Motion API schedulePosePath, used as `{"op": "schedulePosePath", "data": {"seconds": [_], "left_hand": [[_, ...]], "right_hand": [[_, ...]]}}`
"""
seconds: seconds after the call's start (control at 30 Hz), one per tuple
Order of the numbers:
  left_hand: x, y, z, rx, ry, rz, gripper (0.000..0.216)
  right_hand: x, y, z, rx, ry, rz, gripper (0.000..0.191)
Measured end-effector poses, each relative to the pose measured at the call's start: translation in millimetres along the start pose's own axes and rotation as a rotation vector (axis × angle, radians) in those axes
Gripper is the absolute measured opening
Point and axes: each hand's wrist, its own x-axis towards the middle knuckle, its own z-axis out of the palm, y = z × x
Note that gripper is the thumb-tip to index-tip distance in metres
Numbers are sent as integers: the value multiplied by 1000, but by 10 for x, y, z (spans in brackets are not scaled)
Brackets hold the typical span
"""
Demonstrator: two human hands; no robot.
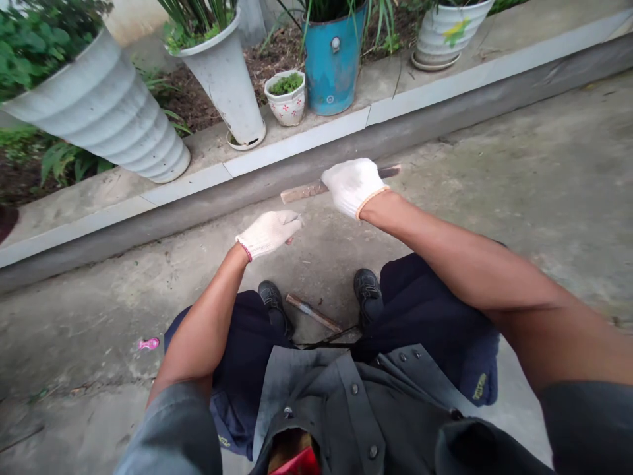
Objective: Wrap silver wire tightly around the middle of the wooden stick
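Note:
In a white knit glove, my right hand [354,185] is closed around a wooden stick [299,193]. The stick lies nearly level above the concrete, and its dark end pokes out past my wrist side. Thin loops, which look like wire, circle its pale end. My left hand [270,233], gloved too, is lower and to the left, apart from the stick. Its fingers are pinched together; whatever they hold is too small to make out. On the ground between my shoes lies a second wooden stick [314,313], with a greyish band around its middle.
A raised bed edge [297,146] runs across the front. On it stand a large white pot [113,112], a tall white pot [225,79], a small flowered pot [287,105], a blue bucket [332,66] and another white pot [448,36]. A pink object [149,344] lies at left.

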Motion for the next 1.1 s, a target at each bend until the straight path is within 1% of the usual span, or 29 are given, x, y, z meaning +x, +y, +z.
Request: {"op": "schedulePosePath", "data": {"seconds": [0.07, 0.1, 0.17, 0.23, 0.27, 0.3, 0.33, 0.4, 0.47, 0.57, 0.67, 0.73, 0.83, 0.93, 1.03, 1.1], "left_hand": [[2, -23, -31, 57, 49, 7, 37], [4, -31, -42, 85, 61, 16, 35], [12, -41, -49, 120, 63, 38, 33], [27, -48, -31, 113, 61, 52, 33], [36, -53, -15, 92, 66, 56, 33], [45, -57, 2, 60, 76, 62, 33], [53, -60, 18, 19, 84, 73, 34], [63, -58, 41, -69, 96, 82, 36], [61, -38, 51, -118, 86, 53, 37], [41, 11, 54, -112, 44, -1, 40], [25, 43, 71, -91, -6, -11, 40], [25, 50, 89, -72, -43, -16, 40], [36, 55, 101, -61, -92, 0, 37], [43, 58, 70, -14, -68, 25, 35], [41, 33, 19, 58, 9, 60, 36], [39, -1, 5, 67, 48, 47, 35]], "right_hand": [[-48, -24, -11, -100, -57, -36, 30], [-74, -26, -21, -141, -105, -77, 29], [-122, -3, -45, -160, -233, -219, 26], [-161, 47, -79, -79, -363, -399, 24], [-177, 76, -104, -12, -404, -473, 22], [-190, 101, -134, 64, -417, -519, 19], [-200, 121, -169, 142, -405, -533, 17], [-205, 139, -246, 272, -317, -481, 16], [-184, 135, -307, 330, -209, -384, 23], [-101, 132, -307, 298, -91, -224, 32], [6, 166, -186, 215, -18, -85, 32], [56, 186, -81, 145, 11, -38, 31], [54, 141, 39, 53, 11, -8, 29], [-31, 15, 73, -60, -71, -29, 27], [-133, -58, 36, -160, -212, -199, 27], [-180, -22, -12, -143, -304, -346, 28]]}}
